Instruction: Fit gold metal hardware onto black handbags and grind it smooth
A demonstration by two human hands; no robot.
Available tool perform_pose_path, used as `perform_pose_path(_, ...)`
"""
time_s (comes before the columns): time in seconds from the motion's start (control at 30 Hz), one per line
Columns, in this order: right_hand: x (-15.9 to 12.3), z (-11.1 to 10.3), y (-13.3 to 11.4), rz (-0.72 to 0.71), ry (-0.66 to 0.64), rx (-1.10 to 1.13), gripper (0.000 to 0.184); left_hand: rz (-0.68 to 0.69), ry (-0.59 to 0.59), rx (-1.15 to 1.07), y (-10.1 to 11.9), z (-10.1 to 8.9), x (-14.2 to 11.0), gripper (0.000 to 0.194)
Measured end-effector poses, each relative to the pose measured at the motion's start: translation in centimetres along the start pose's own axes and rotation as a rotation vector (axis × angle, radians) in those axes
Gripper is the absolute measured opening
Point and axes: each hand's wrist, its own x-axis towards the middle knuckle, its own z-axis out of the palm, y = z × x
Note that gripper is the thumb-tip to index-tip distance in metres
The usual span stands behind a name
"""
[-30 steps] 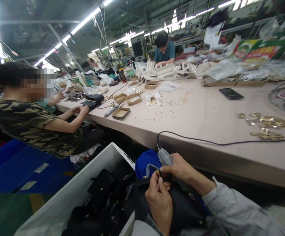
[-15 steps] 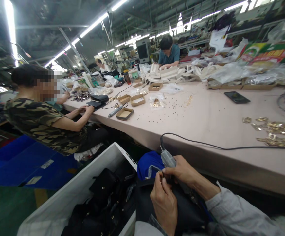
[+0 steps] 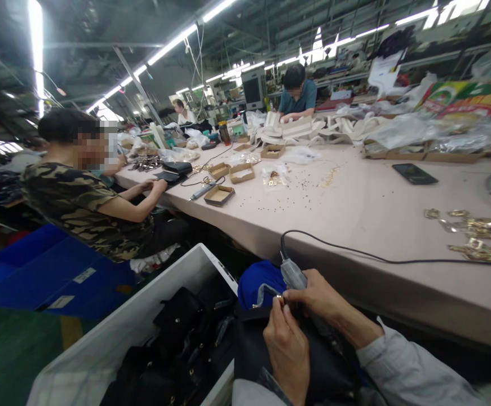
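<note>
At a workshop bench, a left hand (image 3: 288, 345) pinches a small gold-coloured piece (image 3: 279, 297) above a dark bag (image 3: 253, 344), while the right hand (image 3: 323, 301) closes around a grey corded tool (image 3: 293, 274). The piece sits right at the fingertips — the left's touching it, the right thumb just beside. The bag lies below and around both hands; its long axis is hard to tell in the shadow, but the tool slants away, cord end up and to the left. A white bin (image 3: 144, 316) stands close on the left, the table (image 3: 355, 208) edge just beyond, leaving what appears limited elbow room.
</note>
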Motion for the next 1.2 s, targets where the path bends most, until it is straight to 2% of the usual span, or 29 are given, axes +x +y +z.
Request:
perform_pose_path(0.27, -0.4, 0.0, -0.4, 0.030, 0.027, -0.039, 0.030, 0.017, -0.004, 0.066, 0.5, 0.3, 0.1, 0.034)
perform_pose_path(0.4, -0.3, 0.0, -0.4, 0.029, 0.055, -0.064, 0.034, -0.019, -0.039, 0.013, 0.6, 0.1, 0.0, 0.035)
perform_pose_path(0.47, -0.2, -0.1, -0.3, 0.024, 0.048, -0.065, 0.032, -0.052, -0.108, -0.091, 0.4, -0.6, 0.1, 0.038)
perform_pose_path(0.53, -0.2, -0.2, -0.1, 0.024, 0.040, -0.066, 0.030, -0.123, -0.235, -0.253, 0.0, -1.5, 0.4, 0.042)
perform_pose_path(0.67, -0.1, -0.4, 0.3, 0.037, 0.044, -0.081, 0.026, -0.348, -0.516, -0.551, -1.2, -3.3, 1.4, 0.050)
perform_pose_path(0.77, 0.0, -0.3, 0.6, 0.036, 0.049, -0.065, 0.026, -0.501, -0.634, -0.708, -2.1, -3.8, 2.2, 0.055)
perform_pose_path(0.87, 0.0, -0.3, 0.8, 0.026, 0.046, -0.038, 0.027, -0.591, -0.679, -0.841, -2.8, -3.6, 2.8, 0.063)
perform_pose_path(1.0, -0.1, -0.3, 0.7, 0.029, 0.024, -0.021, 0.027, -0.657, -0.668, -0.890, -3.4, -3.2, 3.1, 0.071)
perform_pose_path(1.1, -0.2, -0.3, 0.6, 0.037, 0.020, -0.023, 0.027, -0.668, -0.657, -0.916, -3.7, -3.1, 3.0, 0.067)
perform_pose_path(1.2, -0.3, -0.2, 0.4, 0.043, 0.024, -0.030, 0.027, -0.650, -0.697, -0.973, -4.0, -3.3, 3.1, 0.058)
